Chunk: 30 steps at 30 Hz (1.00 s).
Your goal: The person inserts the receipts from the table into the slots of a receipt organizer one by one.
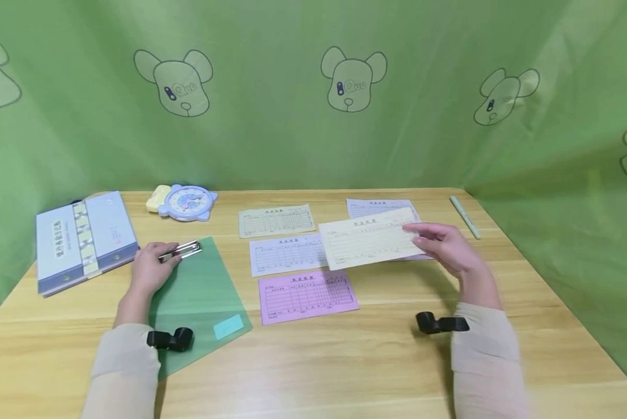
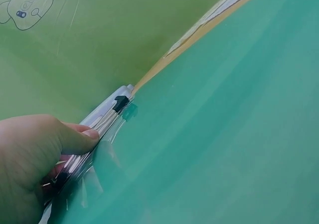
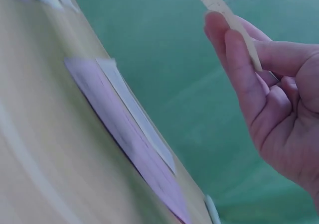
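My left hand [image 1: 155, 267] pinches the metal clip [image 1: 186, 249] of a translucent green clipboard [image 1: 193, 297] lying on the table. In the left wrist view, the thumb presses the clip [image 2: 107, 118] from one side, the other fingers partly hidden behind it. My right hand [image 1: 446, 247] holds a cream printed form pad [image 1: 368, 240] by its right end, tilted above the table. Its edge shows between thumb and fingers in the right wrist view. Beneath and around it lie a pink form pad [image 1: 308, 295], a pale blue one [image 1: 282, 255], a lilac one [image 1: 378, 208] and a greenish one [image 1: 277, 221].
A blue-and-white binder [image 1: 57, 244] lies at the left table edge. Near the back stand a blue toy clock [image 1: 189, 202] and a small yellow object [image 1: 159, 198]. A pale green pen [image 1: 465, 217] lies at the back right. Green cloth [image 1: 271, 128] hangs behind the wooden table [image 1: 313, 372].
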Tool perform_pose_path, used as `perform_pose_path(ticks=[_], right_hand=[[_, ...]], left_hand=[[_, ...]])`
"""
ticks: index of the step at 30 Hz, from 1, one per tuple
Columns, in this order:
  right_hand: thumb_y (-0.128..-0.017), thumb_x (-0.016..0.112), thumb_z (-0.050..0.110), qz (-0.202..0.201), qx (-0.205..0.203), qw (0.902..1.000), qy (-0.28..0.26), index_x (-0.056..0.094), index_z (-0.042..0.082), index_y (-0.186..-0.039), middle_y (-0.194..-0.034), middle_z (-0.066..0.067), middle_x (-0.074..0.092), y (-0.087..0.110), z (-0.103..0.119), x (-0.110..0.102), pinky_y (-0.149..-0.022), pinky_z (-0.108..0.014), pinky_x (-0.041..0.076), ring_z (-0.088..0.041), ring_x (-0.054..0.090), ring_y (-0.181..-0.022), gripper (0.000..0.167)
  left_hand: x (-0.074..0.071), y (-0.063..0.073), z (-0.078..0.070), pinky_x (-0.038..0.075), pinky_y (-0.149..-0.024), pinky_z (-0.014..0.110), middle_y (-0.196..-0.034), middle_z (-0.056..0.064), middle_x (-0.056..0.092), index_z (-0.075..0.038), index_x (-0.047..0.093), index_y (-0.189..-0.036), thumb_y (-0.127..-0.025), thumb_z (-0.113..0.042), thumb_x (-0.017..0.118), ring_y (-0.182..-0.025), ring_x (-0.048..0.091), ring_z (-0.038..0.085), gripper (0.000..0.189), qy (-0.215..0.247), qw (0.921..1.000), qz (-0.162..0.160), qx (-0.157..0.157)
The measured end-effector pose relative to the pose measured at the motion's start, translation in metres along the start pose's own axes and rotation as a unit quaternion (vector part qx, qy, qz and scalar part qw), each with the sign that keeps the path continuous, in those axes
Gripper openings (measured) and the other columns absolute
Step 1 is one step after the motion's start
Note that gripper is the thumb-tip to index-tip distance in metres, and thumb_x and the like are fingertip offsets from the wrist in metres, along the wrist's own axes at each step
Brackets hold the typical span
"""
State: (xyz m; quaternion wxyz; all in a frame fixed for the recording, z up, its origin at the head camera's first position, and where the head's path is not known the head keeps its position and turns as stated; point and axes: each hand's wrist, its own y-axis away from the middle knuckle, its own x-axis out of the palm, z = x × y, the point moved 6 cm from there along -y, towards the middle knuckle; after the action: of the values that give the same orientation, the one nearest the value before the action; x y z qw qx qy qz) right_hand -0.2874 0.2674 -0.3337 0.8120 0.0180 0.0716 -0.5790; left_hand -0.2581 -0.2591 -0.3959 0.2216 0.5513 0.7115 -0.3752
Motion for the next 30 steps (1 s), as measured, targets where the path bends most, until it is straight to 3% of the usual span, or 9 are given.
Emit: perform_pose_path(ticks=[5, 12, 20, 22, 25, 30], right_hand=[[-0.079, 0.058, -0.002, -0.027, 0.033, 0.9986, -0.031, 0.063, 0.009, -0.103, -0.105, -0.003, 0.053, -0.026, -0.005, 0.031, -0.075, -0.024, 0.045, -0.012, 0.056, -0.083, 0.027], [-0.08, 0.056, -0.001, -0.01, 0.052, 0.9984, 0.022, 0.052, -0.001, -0.114, -0.112, -0.01, 0.052, -0.057, -0.012, 0.091, -0.075, -0.036, 0.046, -0.011, 0.054, -0.075, 0.035], [-0.077, 0.05, -0.011, 0.037, 0.07, 0.9967, -0.013, 0.054, 0.0, -0.114, -0.117, -0.011, 0.051, -0.076, -0.021, 0.157, -0.058, -0.021, 0.045, -0.004, 0.04, -0.052, 0.039], [-0.077, 0.05, -0.011, 0.045, 0.07, 0.9964, -0.015, 0.054, -0.001, -0.113, -0.116, -0.011, 0.052, -0.078, -0.022, 0.171, -0.061, -0.023, 0.047, -0.005, 0.045, -0.055, 0.038], [-0.077, 0.051, -0.011, 0.05, 0.073, 0.996, -0.015, 0.055, 0.0, -0.112, -0.109, -0.01, 0.055, -0.081, -0.024, 0.187, -0.067, -0.028, 0.048, -0.009, 0.05, -0.061, 0.037], [-0.077, 0.05, -0.013, 0.048, 0.085, 0.9949, -0.027, 0.056, 0.0, -0.11, -0.081, -0.008, 0.054, -0.084, -0.028, 0.209, -0.073, -0.036, 0.047, -0.013, 0.052, -0.066, 0.036]], left_hand=[[-0.001, 0.0, -0.001, 0.028, -0.075, 0.046, -0.101, 0.027, 0.05, 0.007, 0.057, -0.106, -0.078, -0.004, 0.06, -0.09, 0.04, 0.039, 0.029, -0.004, 1.0, 0.004, -0.008], [-0.003, 0.0, -0.003, 0.03, -0.074, 0.046, -0.1, 0.027, 0.051, 0.007, 0.058, -0.104, -0.078, -0.004, 0.061, -0.089, 0.042, 0.037, 0.029, -0.012, 0.9998, 0.004, -0.016], [-0.003, 0.0, -0.002, 0.03, -0.076, 0.046, -0.101, 0.027, 0.051, 0.007, 0.058, -0.104, -0.077, -0.004, 0.061, -0.09, 0.042, 0.038, 0.029, -0.011, 0.9997, 0.007, -0.018], [-0.003, 0.0, -0.002, 0.03, -0.077, 0.047, -0.102, 0.027, 0.051, 0.007, 0.058, -0.105, -0.078, -0.004, 0.061, -0.091, 0.042, 0.039, 0.029, -0.011, 0.9997, 0.009, -0.02], [-0.002, 0.0, -0.002, 0.03, -0.079, 0.048, -0.103, 0.027, 0.05, 0.007, 0.057, -0.105, -0.078, -0.005, 0.06, -0.092, 0.042, 0.04, 0.03, -0.009, 0.9996, 0.013, -0.021], [-0.002, 0.0, -0.001, 0.029, -0.081, 0.048, -0.104, 0.028, 0.049, 0.008, 0.056, -0.107, -0.079, -0.005, 0.058, -0.095, 0.041, 0.041, 0.03, -0.003, 0.9995, 0.021, -0.024]])
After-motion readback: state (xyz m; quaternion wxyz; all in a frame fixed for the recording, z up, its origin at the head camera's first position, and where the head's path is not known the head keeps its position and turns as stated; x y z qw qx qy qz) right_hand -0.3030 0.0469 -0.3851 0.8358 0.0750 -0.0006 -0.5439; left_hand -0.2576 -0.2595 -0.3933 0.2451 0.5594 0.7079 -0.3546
